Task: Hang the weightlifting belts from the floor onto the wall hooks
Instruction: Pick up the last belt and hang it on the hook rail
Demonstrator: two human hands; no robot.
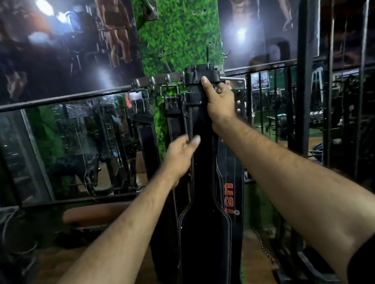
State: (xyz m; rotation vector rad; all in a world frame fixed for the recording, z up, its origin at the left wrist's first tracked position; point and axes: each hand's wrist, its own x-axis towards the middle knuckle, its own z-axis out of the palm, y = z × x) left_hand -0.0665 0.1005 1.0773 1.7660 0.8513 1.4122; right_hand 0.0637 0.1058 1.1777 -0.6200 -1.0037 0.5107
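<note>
A metal hook rail [157,79] is fixed across a green grass-covered pillar. Several black leather weightlifting belts hang from it. The front belt [204,228], black with white stitching, hangs at the rail's right end. My right hand [219,101] grips its upper strap just below the buckle end, thumb pressed up at the hook. My left hand [180,151] pinches the same belt lower down at its left edge. Behind it hangs a belt with red "USI" lettering [230,197]. Another belt [146,132] hangs further left.
Glass panels with a black railing [50,101] run left and right of the pillar. A black machine frame [346,79] stands close on the right. A padded brown bench [94,215] lies low on the left. A chain [264,247] hangs near the floor at lower right.
</note>
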